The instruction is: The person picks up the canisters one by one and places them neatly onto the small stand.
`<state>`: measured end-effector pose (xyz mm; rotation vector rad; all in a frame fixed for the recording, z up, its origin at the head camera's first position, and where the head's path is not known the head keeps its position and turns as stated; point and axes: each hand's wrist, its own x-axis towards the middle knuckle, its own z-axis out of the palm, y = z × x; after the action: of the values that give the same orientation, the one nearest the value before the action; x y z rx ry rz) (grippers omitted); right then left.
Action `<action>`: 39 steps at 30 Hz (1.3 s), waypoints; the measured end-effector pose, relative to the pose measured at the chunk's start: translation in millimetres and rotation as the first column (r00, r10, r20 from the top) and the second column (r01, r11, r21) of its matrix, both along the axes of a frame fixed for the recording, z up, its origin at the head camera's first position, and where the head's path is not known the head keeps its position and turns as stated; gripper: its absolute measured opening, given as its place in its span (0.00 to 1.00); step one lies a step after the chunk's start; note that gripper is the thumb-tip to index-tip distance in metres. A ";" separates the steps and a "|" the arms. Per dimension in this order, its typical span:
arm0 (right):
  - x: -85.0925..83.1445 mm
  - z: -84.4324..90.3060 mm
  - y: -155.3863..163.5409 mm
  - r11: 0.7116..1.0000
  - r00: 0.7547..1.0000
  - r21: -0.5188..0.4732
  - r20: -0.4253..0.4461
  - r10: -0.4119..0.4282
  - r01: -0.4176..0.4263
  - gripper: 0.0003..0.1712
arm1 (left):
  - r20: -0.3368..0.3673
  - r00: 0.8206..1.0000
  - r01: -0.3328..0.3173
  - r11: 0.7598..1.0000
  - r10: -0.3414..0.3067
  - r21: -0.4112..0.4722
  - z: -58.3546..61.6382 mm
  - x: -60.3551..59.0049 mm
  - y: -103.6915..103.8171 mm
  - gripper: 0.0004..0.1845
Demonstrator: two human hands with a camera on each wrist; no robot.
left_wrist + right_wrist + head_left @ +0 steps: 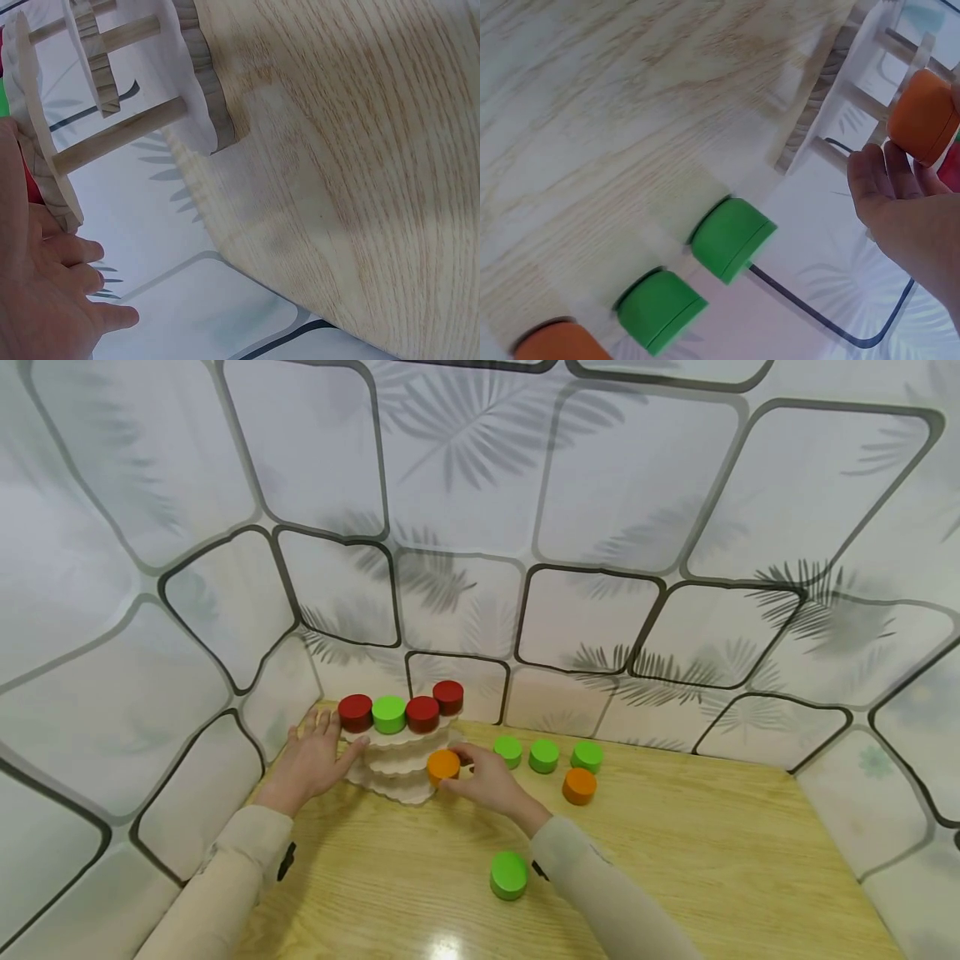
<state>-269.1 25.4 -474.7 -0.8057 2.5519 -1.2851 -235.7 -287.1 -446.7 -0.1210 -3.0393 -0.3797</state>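
Observation:
A three-tier wooden stand with scalloped edges point(405, 791) stands in the left corner of the table. Its top tier carries a green round container point(389, 715) and three red ones, among them a red round container point(356, 713) at the left end. My left hand point(309, 762) rests against the left end of that tier, fingers spread; in the left wrist view its fingertips point(116, 316) reach past the edge. With thumb and fingers, my right hand point(491, 782) pinches an orange round container point(444, 767) at the right side of the middle tier. Whether it touches that tier, I cannot tell.
Right of the stand, a row of green round containers point(543, 756) stands near the back wall, with another orange round container point(579, 786) before it. A single green round container point(509, 875) sits nearer the front. Patterned fabric walls point(465, 602) enclose the wooden table point(690, 843).

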 end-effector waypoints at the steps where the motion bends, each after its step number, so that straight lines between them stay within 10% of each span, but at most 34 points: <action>1: 0.1 0.8 -1.5 1.000 1.000 -0.004 -0.006 0.010 -0.010 0.33 | -0.002 1.000 0.001 1.000 -0.001 -0.001 -0.2 -0.1 -0.2 0.48; 39: 7.7 8.8 -47.8 0.999 0.999 -0.037 0.039 0.019 -0.017 0.32 | 0.036 0.999 -0.005 1.000 0.005 0.001 0.6 -0.9 -1.7 0.50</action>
<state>-261.4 -22.4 -465.9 -0.8000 2.4915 -1.3333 -236.6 -288.8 -446.1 -0.1071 -3.0744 -0.3880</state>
